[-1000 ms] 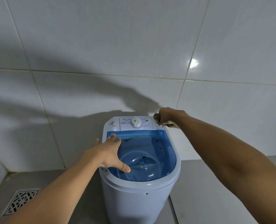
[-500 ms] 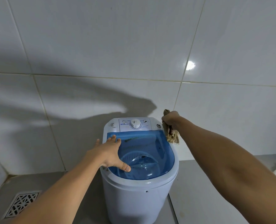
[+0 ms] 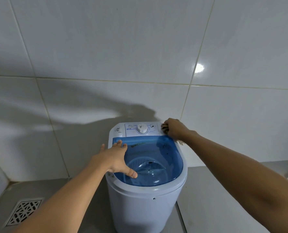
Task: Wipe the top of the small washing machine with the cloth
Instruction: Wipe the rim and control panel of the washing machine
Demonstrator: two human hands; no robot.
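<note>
Right hand (image 3: 174, 128) fisted around cloth (image 3: 164, 127) at washing machine (image 3: 145, 207) back-right corner; left hand (image 3: 113, 158) open, flat on blue lid (image 3: 158, 153).

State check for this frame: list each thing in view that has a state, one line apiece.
washing machine: upright on the floor
blue lid: closed, dark specks on it
dial: pointer position unreadable
cloth: bunched, pressed on the machine's back right corner
right hand: fisted around the cloth
left hand: open, flat on the lid's left edge
floor drain: grate in place
</note>
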